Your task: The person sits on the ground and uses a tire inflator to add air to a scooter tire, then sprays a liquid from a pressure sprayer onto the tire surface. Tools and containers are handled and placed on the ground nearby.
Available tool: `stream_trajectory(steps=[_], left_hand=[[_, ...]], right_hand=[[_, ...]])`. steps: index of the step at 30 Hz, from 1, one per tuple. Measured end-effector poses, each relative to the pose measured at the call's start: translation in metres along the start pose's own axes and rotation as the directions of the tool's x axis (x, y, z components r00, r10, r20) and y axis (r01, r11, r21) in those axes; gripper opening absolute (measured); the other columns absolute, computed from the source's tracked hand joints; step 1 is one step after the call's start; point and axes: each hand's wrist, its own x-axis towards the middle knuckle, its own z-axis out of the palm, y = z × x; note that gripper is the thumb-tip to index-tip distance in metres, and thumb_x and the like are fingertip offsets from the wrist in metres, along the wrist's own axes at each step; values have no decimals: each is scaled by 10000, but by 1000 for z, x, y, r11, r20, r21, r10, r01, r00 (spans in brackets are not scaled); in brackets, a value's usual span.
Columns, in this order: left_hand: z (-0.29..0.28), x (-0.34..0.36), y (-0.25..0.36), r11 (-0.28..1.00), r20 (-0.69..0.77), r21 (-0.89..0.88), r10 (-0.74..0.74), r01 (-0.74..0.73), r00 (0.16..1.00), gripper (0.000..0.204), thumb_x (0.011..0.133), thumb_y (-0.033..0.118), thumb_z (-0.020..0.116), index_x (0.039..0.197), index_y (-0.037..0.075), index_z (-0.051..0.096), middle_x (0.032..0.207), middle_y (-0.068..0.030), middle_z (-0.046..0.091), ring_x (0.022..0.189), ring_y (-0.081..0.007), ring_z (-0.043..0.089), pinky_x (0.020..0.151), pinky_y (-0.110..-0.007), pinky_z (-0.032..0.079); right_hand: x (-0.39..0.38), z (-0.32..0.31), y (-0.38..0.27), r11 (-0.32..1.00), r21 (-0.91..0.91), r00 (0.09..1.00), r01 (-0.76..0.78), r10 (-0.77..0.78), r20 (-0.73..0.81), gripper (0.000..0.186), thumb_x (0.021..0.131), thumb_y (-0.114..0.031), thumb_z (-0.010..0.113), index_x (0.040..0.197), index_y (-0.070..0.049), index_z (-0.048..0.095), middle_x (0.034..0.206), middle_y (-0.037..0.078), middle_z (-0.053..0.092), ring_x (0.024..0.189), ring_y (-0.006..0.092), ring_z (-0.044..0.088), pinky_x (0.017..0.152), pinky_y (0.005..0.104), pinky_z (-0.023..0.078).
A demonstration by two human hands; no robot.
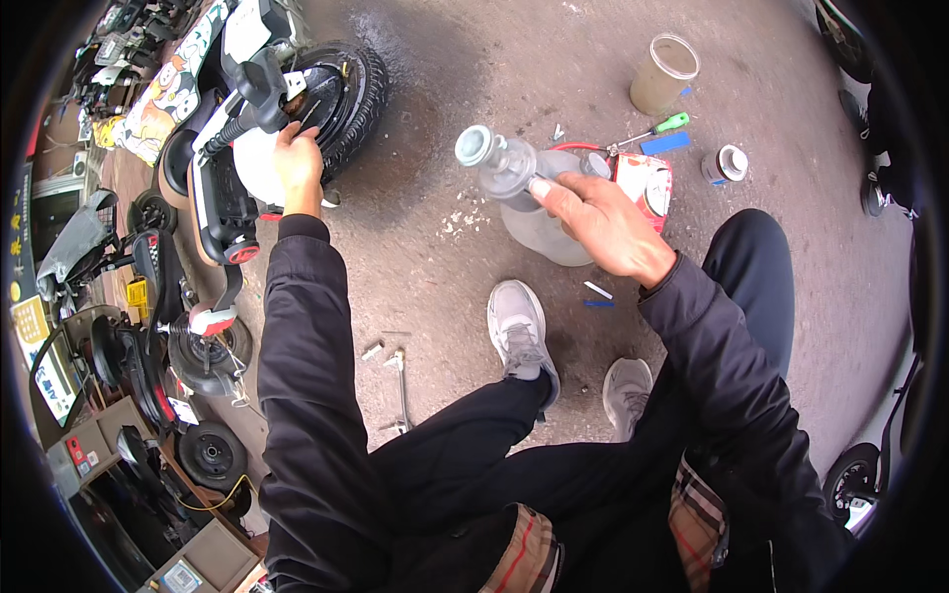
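Note:
My left hand (300,163) grips part of a white-and-black scooter (208,212) lying on its side, beside its white panel (255,170) and front tyre (361,99); what exactly the fingertips hold is unclear. My right hand (603,219) is closed on a translucent plastic jug (534,232), with its pale funnel-like top (474,146) tilted toward the scooter. Just behind the jug are a red hose (583,146) and a red-and-white box (655,178).
A cup of murky liquid (657,84), green screwdriver (672,123), blue strip (664,143) and small can (725,164) stand or lie beyond. A wrench (401,385) lies near my shoes. Parked scooters and wheels (208,455) crowd the left; another person's dark legs (880,148) are at right.

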Motion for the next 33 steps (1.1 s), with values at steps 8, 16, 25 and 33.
stream_trajectory(steps=[8, 16, 25, 33], left_hand=[[-1, 7, -2, 999, 51, -48, 11, -9, 999, 531, 909, -3, 481, 1426, -61, 588, 1200, -154, 783, 1005, -156, 673, 919, -254, 476], [8, 5, -12, 994, 164, -80, -63, 77, 984, 509, 940, -44, 416, 1427, -99, 555, 1249, -214, 741, 1129, -247, 689, 1051, -333, 490], [20, 29, -49, 995, 76, 47, -88, 85, 993, 448, 894, 85, 685, 1322, -48, 689, 1296, -207, 731, 1226, -313, 674, 1068, -368, 465], [36, 13, -17, 972, 69, 233, 15, -31, 997, 472, 892, 128, 692, 1334, -37, 685, 1274, -225, 742, 1200, -326, 703, 1057, -369, 488]], right_hand=[[-6, 6, 21, 995, 67, 987, -75, 84, -139, 508, 969, -462, 741, 1112, 23, 686, 885, 20, 658, 823, 99, 590, 748, 295, 485], [0, 4, 47, 993, -41, 990, -107, 103, -97, 337, 886, -227, 759, 1076, 48, 715, 804, 188, 709, 771, 252, 706, 749, 427, 526], [-1, 3, 42, 992, -47, 991, -117, 114, -63, 305, 906, -219, 753, 1081, 30, 735, 805, 116, 703, 770, 189, 671, 745, 387, 524], [-2, -1, 34, 984, -71, 986, -161, 158, -45, 278, 922, -229, 774, 1053, 15, 754, 792, 29, 676, 756, 109, 617, 725, 347, 505]])
